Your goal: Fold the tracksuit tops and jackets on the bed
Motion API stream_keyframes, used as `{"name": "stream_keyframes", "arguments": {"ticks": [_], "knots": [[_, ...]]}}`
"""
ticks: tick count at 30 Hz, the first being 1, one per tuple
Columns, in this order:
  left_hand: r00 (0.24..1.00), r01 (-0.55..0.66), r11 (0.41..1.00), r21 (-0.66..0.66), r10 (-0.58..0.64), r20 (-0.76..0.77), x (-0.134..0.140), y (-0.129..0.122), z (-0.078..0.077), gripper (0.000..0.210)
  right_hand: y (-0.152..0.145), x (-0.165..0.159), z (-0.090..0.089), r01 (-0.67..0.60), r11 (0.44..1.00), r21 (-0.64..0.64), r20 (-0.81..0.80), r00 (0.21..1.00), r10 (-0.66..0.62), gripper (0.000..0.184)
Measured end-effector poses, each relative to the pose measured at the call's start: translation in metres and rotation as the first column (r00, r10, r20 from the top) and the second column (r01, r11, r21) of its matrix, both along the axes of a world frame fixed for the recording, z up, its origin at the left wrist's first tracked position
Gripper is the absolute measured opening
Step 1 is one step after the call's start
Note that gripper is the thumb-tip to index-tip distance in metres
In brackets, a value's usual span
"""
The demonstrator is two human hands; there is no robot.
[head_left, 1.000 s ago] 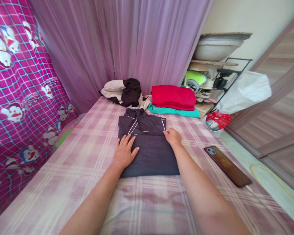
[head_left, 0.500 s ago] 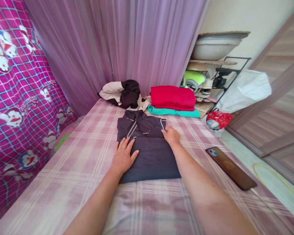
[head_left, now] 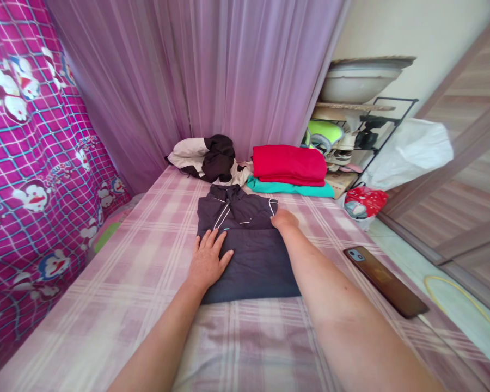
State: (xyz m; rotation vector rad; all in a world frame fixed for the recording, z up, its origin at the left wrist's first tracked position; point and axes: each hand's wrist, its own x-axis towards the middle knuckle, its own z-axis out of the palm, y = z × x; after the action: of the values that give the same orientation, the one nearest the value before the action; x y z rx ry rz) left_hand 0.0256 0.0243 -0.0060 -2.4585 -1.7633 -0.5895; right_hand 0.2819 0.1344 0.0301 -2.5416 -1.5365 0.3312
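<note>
A dark grey jacket (head_left: 253,256) with white piping lies folded into a flat rectangle on the checked bed cover. Its collar points away from me and its lower half is turned up over the front. My left hand (head_left: 208,258) rests flat on the left side of the jacket, fingers spread. At the jacket's right edge, near the white-piped corner, my right hand (head_left: 285,219) is closed, thumb and fingers pinching the fabric. The fingertips of that hand are partly hidden.
Behind the jacket lie a crumpled black-and-beige garment (head_left: 206,155) and a folded red cloth (head_left: 289,165) on a teal one (head_left: 289,188). A phone (head_left: 384,280) with a cable lies on the right of the bed cover (head_left: 118,272). A rack (head_left: 386,128) stands beyond.
My right hand has turned slightly at the jacket's right edge, its fingers tucked further under. My left hand stays in place on the jacket. The view has shifted a little.
</note>
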Motion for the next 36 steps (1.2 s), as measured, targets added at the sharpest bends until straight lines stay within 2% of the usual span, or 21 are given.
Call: {"name": "stream_keyframes", "arguments": {"ticks": [5, 10, 15, 28, 31, 34, 36], "knots": [[1.0, -0.005, 1.0, 0.003, 0.005, -0.016, 0.0, 0.0, 0.0, 0.055, -0.009, -0.018, -0.007, 0.034, 0.997, 0.071, 0.019, 0.999, -0.036, 0.035], [1.0, 0.007, 1.0, 0.0, -0.007, -0.019, 0.0, -0.001, -0.001, 0.055, -0.018, -0.01, -0.015, 0.058, 0.99, 0.128, -0.072, 0.996, -0.049, 0.032], [1.0, 0.02, 1.0, 0.004, -0.02, -0.009, -0.001, -0.001, -0.001, 0.055, -0.016, -0.005, -0.02, 0.078, 0.981, 0.177, -0.068, 0.995, -0.067, 0.03], [0.999, 0.03, 0.999, -0.009, -0.03, 0.018, -0.001, -0.002, -0.001, 0.055, -0.017, -0.007, -0.022, 0.1, 0.977, 0.187, -0.061, 0.994, -0.09, 0.029], [0.996, 0.046, 0.998, -0.035, -0.043, 0.081, -0.005, -0.001, 0.001, 0.052, -0.017, -0.01, -0.02, 0.101, 0.977, 0.19, -0.051, 0.994, -0.093, 0.03], [0.971, 0.049, 0.997, -0.067, -0.031, 0.238, -0.015, 0.008, 0.003, 0.043, -0.017, -0.013, -0.018, 0.114, 0.975, 0.19, -0.045, 0.993, -0.107, 0.032], [0.938, 0.01, 0.997, -0.081, 0.019, 0.345, -0.025, 0.019, 0.007, 0.041, -0.017, -0.014, -0.017, 0.117, 0.975, 0.187, -0.04, 0.993, -0.111, 0.033]]}}
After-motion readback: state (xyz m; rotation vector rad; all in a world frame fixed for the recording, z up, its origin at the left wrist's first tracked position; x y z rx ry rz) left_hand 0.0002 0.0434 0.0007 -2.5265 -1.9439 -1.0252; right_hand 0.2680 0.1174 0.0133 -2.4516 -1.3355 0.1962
